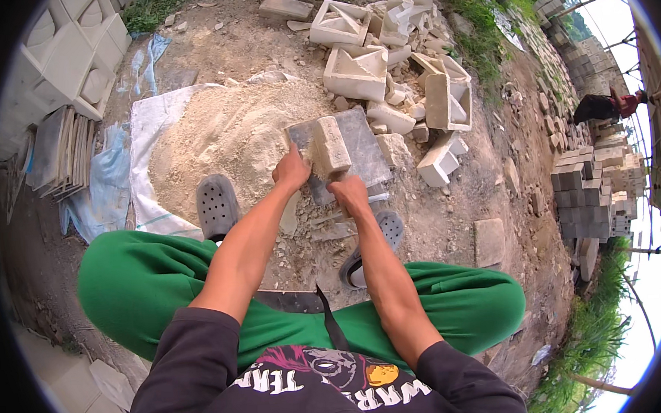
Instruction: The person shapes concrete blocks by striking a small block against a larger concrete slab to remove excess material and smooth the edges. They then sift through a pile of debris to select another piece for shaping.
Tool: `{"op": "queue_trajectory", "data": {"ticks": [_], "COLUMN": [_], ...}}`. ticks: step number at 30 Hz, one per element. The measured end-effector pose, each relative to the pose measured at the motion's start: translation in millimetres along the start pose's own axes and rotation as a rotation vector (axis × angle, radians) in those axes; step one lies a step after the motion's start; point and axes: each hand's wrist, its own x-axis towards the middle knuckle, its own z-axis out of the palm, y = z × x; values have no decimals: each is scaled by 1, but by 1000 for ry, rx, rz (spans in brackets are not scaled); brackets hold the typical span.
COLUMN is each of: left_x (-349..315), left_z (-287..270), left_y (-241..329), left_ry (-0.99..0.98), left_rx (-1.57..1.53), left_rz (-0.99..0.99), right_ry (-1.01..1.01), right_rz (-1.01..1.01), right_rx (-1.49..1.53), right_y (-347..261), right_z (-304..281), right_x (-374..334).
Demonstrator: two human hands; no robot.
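A dark grey flat board (365,148) lies between my feet, at the right edge of a heap of pale powder (229,126). Over the board is a cream, dusty oblong block (332,145). My left hand (291,171) is closed at the board's left edge, beside the block. Around the block's near end, the fingers of my right hand (349,193) are wrapped; whether a handle is there I cannot tell. Part of the board is hidden under the block and my hands.
Broken cream hollow blocks (357,72) and rubble are piled ahead, right of the white sheet (146,141) under the powder. Thin panels (62,153) lean at the left beside pale moulded blocks (87,55). Grey bricks (580,186) are stacked far right; another person (609,106) is beyond.
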Motion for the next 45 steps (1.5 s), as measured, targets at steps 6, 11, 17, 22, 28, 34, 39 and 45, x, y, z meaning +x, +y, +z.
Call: {"op": "queue_trajectory", "data": {"ticks": [6, 11, 17, 22, 28, 34, 39, 45], "left_x": [10, 5, -4, -5, 7, 6, 9, 16], "left_z": [8, 5, 2, 2, 8, 5, 2, 0], "left_y": [-6, 3, -17, -5, -5, -15, -2, -41], "left_ry": [34, 16, 177, 140, 145, 87, 17, 136], "left_rx": [50, 40, -69, -35, 4, 30, 37, -98], "left_rz": [22, 23, -17, -20, -22, -12, -54, -115], "right_ry": [237, 63, 65, 135, 60, 142, 156, 136], "right_rz": [-163, -52, -47, -239, -33, -115, -40, 44], "right_rx": [229, -110, 47, 153, -34, 115, -28, 53], "right_y": [-18, -4, -28, -25, -5, -32, 0, 17], "right_z": [-12, -4, -16, -2, 8, -11, 12, 11], "right_x": [-12, 1, -5, -11, 0, -32, -19, -16]}}
